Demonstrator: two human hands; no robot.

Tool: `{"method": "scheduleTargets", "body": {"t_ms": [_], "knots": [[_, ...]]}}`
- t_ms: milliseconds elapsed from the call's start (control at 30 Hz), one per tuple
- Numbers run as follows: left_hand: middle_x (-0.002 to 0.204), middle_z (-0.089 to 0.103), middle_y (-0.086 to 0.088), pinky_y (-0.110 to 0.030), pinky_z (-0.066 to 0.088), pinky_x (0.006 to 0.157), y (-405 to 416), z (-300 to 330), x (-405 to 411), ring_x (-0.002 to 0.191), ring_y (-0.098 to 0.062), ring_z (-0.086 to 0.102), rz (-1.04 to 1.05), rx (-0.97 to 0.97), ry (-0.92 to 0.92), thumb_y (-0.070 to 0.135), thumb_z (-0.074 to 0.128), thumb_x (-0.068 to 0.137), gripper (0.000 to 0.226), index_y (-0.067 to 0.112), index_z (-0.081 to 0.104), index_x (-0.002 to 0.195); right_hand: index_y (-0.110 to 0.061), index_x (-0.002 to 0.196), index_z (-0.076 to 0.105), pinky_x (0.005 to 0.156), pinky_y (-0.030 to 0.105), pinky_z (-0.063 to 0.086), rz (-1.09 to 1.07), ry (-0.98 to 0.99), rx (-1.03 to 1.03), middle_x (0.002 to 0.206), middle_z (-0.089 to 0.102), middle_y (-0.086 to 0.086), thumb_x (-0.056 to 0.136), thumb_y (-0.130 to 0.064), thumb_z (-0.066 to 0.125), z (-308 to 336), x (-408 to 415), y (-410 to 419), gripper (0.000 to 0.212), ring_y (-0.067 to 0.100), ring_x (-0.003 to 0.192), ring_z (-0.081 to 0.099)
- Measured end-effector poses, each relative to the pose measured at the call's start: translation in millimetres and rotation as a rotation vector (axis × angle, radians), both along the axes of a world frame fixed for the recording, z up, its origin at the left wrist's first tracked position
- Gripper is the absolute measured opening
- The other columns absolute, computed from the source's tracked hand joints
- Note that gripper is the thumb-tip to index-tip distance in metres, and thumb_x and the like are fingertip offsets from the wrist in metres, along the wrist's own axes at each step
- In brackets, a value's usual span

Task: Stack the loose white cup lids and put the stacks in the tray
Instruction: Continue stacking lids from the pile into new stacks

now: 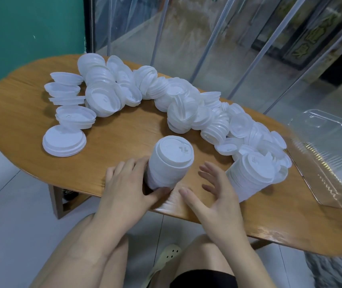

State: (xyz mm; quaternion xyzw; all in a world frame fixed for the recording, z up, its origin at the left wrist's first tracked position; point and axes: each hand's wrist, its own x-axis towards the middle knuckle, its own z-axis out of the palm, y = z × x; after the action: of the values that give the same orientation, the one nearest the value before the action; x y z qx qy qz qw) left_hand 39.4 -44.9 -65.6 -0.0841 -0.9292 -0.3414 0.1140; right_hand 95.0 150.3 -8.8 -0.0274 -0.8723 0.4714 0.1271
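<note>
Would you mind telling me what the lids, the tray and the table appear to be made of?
Cup lids: probably thin moulded plastic, matte white, slightly translucent at the rims.
Tray: clear glossy plastic, ribbed; the floor shows through it.
Table: wood or wood veneer, with visible grain and a lacquered sheen.

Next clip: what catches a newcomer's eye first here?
The long heap of white lids sprawled across the wooden table. Near its front edge, the left hand grips a tall lid stack, the right hand open beside it. A clear tray sits far right.
</note>
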Motion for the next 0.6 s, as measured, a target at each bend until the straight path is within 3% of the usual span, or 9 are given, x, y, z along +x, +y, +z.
{"method": "scheduleTargets", "body": {"t_ms": [133,267,400,600], "knots": [[0.099,0.047,0.016,-0.033,0.026,0.088,26.2,6.4,1.8,0.103,-0.015,0.047,-0.063,-0.027,-0.016,0.077,0.068,0.076,0.07,0.033,0.054,0.129,-0.03,0.139,0.056,0.098,0.02,0.049,-0.097,-0.059,0.029,0.129,0.063,-0.022,0.077,-0.057,0.084,1.3,25.2,22.9,0.073,-0.006,0.121,0.058],[0.111,0.058,0.013,-0.038,0.033,0.094,59.7,7.7,1.9,0.109,-0.016,0.049,-0.136,-0.036,-0.036,0.077,0.064,0.077,0.068,0.032,0.053,0.127,-0.046,0.116,0.058,0.089,0.008,0.047,-0.171,-0.085,0.046,0.114,0.066,-0.024,0.084,-0.04,0.082,6.4,42.2,40.3,0.041,-0.011,0.11,0.06],[0.108,0.06,0.014,-0.04,0.035,0.092,82.0,5.1,-2.6,0.106,-0.017,0.051,-0.161,-0.033,-0.031,0.079,0.062,0.077,0.063,0.033,0.053,0.119,-0.034,0.119,0.064,0.091,0.021,0.053,-0.202,-0.098,0.054,0.114,0.069,-0.018,0.089,-0.039,0.078,2.4,53.0,50.1,0.033,-0.004,0.109,0.063],[0.106,0.061,0.013,-0.039,0.035,0.092,104.9,11.1,-5.0,0.106,-0.017,0.054,-0.211,-0.031,-0.059,0.074,0.062,0.077,0.057,0.032,0.053,0.115,-0.03,0.113,0.067,0.084,0.016,0.052,-0.203,-0.1,0.028,0.106,0.07,-0.015,0.091,-0.033,0.077,-3.6,55.0,53.0,0.025,-0.004,0.101,0.064]]}}
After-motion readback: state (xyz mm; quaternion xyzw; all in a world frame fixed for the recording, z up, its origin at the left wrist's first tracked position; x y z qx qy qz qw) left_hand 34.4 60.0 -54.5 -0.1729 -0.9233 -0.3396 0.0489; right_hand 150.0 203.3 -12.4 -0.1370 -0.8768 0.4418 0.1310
